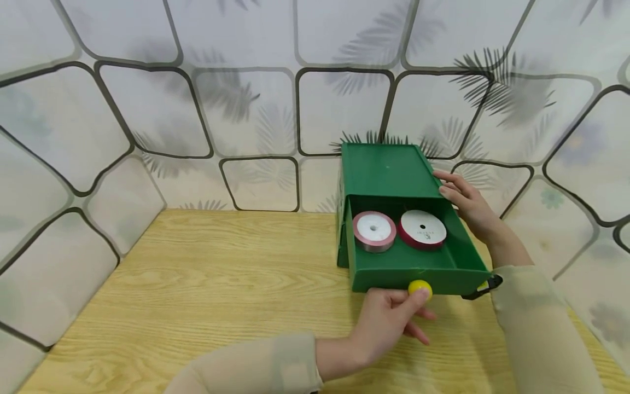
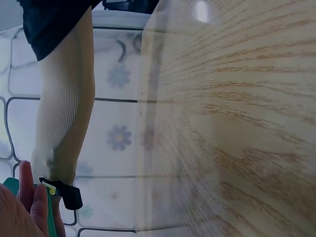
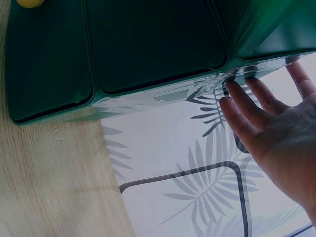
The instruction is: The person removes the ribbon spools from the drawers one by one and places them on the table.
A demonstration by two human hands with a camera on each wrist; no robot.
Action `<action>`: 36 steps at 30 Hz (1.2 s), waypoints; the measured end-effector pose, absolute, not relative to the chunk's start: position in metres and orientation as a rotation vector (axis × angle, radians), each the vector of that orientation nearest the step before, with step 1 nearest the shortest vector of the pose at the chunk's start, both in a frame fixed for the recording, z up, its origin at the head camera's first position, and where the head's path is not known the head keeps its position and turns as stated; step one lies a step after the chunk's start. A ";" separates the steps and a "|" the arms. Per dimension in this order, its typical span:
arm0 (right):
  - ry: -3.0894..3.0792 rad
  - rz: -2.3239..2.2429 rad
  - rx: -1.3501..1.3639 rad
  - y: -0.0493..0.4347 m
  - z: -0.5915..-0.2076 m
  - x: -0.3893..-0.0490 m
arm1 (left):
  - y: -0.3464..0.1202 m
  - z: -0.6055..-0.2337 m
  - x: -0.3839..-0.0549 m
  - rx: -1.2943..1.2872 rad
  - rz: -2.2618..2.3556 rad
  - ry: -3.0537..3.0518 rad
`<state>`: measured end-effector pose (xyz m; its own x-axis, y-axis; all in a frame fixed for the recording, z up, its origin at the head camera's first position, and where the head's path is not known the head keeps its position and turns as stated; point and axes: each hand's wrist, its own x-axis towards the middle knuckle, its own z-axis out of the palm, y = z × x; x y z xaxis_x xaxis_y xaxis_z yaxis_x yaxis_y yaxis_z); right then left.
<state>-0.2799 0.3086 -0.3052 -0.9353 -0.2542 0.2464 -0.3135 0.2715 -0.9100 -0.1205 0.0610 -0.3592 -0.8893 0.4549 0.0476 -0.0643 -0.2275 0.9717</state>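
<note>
A green drawer cabinet (image 1: 384, 171) stands on the table with its top drawer (image 1: 384, 280) pulled out toward me. My left hand (image 1: 379, 331) pinches the yellow knob (image 1: 418, 290) on that drawer's front between thumb and fingers. Inside lie two ribbon spools: a pink-edged one (image 1: 374, 232) at left and a dark red one (image 1: 422, 229) at right, each with a white face. My right hand (image 1: 467, 205) touches the cabinet's right side near its top edge. The right wrist view shows that hand's fingers (image 3: 242, 103) extended against the cabinet's side.
Beneath the cabinet is a wood-grain table (image 1: 221, 284), reaching far to the left. A patterned curtain (image 1: 256, 120) with leaf prints and dark outlines hangs behind and at both sides. A black wrist device (image 1: 484, 287) shows by the right sleeve.
</note>
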 end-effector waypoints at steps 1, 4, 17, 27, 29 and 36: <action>-2.464 1.784 0.548 0.309 -0.305 -0.280 | 0.061 -0.360 -0.120 0.467 2.177 1.701; -2.470 1.784 0.537 0.309 -0.306 -0.280 | 0.061 -0.361 -0.119 0.472 2.171 1.713; -2.486 1.774 0.526 0.309 -0.306 -0.280 | 0.059 -0.363 -0.117 0.425 2.165 1.653; -2.481 1.782 0.529 0.308 -0.305 -0.280 | 0.037 -0.369 -0.118 0.533 2.045 1.719; -2.485 1.780 0.527 0.308 -0.305 -0.280 | 0.028 -0.374 -0.118 0.553 2.002 1.752; -2.528 1.737 0.502 0.308 -0.304 -0.280 | -0.015 -0.390 -0.127 0.565 1.924 1.905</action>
